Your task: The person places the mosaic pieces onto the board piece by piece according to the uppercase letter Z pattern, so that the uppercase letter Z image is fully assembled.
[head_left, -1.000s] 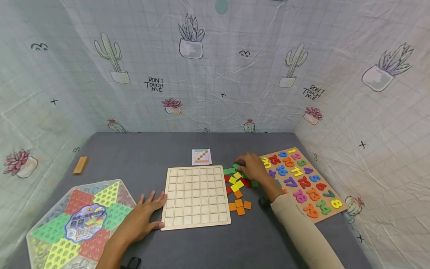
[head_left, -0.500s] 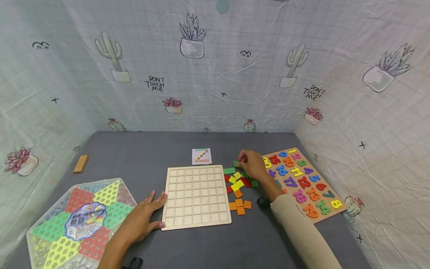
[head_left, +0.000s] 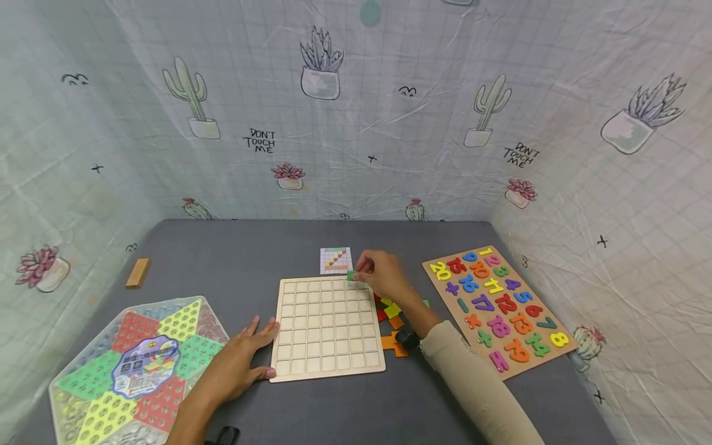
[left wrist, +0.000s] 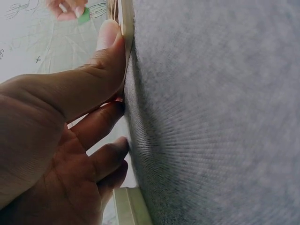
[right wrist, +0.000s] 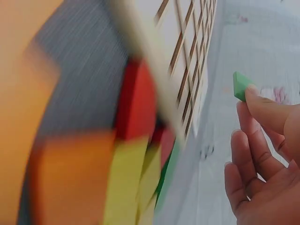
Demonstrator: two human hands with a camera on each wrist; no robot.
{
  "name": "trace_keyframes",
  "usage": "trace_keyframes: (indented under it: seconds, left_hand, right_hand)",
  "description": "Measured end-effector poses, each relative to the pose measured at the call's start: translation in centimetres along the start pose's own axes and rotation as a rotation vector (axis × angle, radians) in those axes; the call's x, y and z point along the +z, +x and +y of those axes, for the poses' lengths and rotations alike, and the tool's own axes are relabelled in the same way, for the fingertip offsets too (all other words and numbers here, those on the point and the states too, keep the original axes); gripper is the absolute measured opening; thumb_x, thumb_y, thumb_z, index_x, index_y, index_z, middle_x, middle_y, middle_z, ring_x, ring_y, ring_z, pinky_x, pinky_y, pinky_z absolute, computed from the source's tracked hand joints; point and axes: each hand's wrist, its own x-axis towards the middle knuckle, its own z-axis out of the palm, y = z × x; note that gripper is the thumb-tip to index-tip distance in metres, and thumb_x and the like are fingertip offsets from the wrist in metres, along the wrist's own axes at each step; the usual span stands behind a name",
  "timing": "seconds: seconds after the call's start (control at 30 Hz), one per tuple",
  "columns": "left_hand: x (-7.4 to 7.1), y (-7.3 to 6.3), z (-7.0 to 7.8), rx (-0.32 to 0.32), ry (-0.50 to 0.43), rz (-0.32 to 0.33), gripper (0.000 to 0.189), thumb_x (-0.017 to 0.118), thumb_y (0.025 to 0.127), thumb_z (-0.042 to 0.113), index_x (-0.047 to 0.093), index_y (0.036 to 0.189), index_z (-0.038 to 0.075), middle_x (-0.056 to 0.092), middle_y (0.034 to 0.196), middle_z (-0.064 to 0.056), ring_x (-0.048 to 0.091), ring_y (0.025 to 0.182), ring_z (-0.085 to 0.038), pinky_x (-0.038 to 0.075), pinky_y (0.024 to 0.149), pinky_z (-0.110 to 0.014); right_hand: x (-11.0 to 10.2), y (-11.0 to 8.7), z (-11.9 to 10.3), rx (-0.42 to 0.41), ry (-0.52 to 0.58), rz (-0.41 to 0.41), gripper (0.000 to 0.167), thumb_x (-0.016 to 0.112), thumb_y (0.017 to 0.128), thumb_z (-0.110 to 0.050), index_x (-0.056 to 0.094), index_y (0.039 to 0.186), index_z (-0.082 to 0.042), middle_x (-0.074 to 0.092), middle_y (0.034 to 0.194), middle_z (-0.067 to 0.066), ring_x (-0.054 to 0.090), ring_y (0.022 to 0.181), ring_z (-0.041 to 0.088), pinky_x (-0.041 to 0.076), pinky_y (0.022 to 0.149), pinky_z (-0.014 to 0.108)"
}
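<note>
My right hand (head_left: 384, 273) pinches a green square tile (right wrist: 240, 86) between thumb and forefinger. In the head view that tile overlaps the far right part of a wooden grid board (head_left: 328, 327), whose square cells hold no tiles. My left hand (head_left: 236, 361) lies at the board's left edge, fingers spread, with the thumb (left wrist: 108, 40) against the rim in the left wrist view. Right of the board, partly hidden under my right wrist, lie loose tiles: red ones (right wrist: 136, 101), yellow ones (head_left: 392, 310) and orange ones (head_left: 387, 342).
A small printed pattern card (head_left: 335, 260) lies behind the board. At right is a wooden number puzzle (head_left: 467, 321). A hexagonal Chinese checkers set (head_left: 91, 377) fills the left front, and a small wooden block (head_left: 138, 273) sits farther back.
My right hand has picked a green tile from the pile and carried it left to the board's far right corner. The left hand stays at the board's edge.
</note>
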Motion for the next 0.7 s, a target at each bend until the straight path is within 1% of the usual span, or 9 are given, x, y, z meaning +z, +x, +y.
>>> trace_keyframes:
  seconds: [0.13,0.2,0.37,0.53,0.7]
  left_hand:
    - [0.0,0.0,0.0,0.000,-0.003,0.007,0.092,0.093,0.077,0.026,0.053,0.157,0.008,0.049,0.163,-0.014,0.036,0.155,-0.050,0.041,0.115,-0.072]
    - [0.0,0.0,0.1,-0.003,-0.004,0.005,0.091,0.093,0.077,0.026,0.053,0.157,0.008,0.049,0.163,-0.014,0.036,0.155,-0.050,0.041,0.115,-0.072]
    - [0.0,0.0,0.2,-0.023,-0.006,-0.006,0.091,0.093,0.078,0.026,0.052,0.158,0.010,0.047,0.165,-0.013,0.034,0.156,-0.049,0.041,0.115,-0.072]
    - [-0.2,0.0,0.3,-0.023,-0.011,-0.013,0.091,0.092,0.078,0.028,0.052,0.158,0.010,0.048,0.164,-0.013,0.035,0.156,-0.050,0.041,0.115,-0.072]
    - [-0.2,0.1,0.2,-0.021,-0.018,-0.020,0.091,0.092,0.078,0.030,0.052,0.158,0.010,0.048,0.164,-0.013,0.035,0.155,-0.050,0.041,0.115,-0.073]
  right_hand:
    - [1.9,0.9,-1.4,-0.017,0.032,-0.028,0.014,0.085,0.092,-0.020,0.072,0.090,-0.018,0.070,0.085,-0.003,0.065,0.076,0.010,0.057,0.071,0.028]
    - [2.8,1.4,-2.0,-0.016,0.029,-0.039,0.015,0.087,0.091,-0.020,0.072,0.089,-0.019,0.071,0.084,-0.004,0.065,0.075,0.009,0.057,0.071,0.027]
    - [4.9,2.5,-3.5,0.014,0.011,-0.084,0.015,0.088,0.090,-0.020,0.074,0.087,-0.020,0.071,0.081,-0.007,0.064,0.073,0.007,0.053,0.069,0.025]
    - [6.6,3.6,-4.9,0.028,0.025,-0.122,0.015,0.089,0.088,-0.017,0.074,0.085,-0.017,0.070,0.076,-0.004,0.063,0.068,0.009,0.051,0.065,0.023]
    - [7.9,4.4,-5.7,0.058,-0.023,-0.134,0.016,0.090,0.088,-0.019,0.074,0.083,-0.018,0.069,0.074,-0.005,0.062,0.067,0.009,0.048,0.062,0.024]
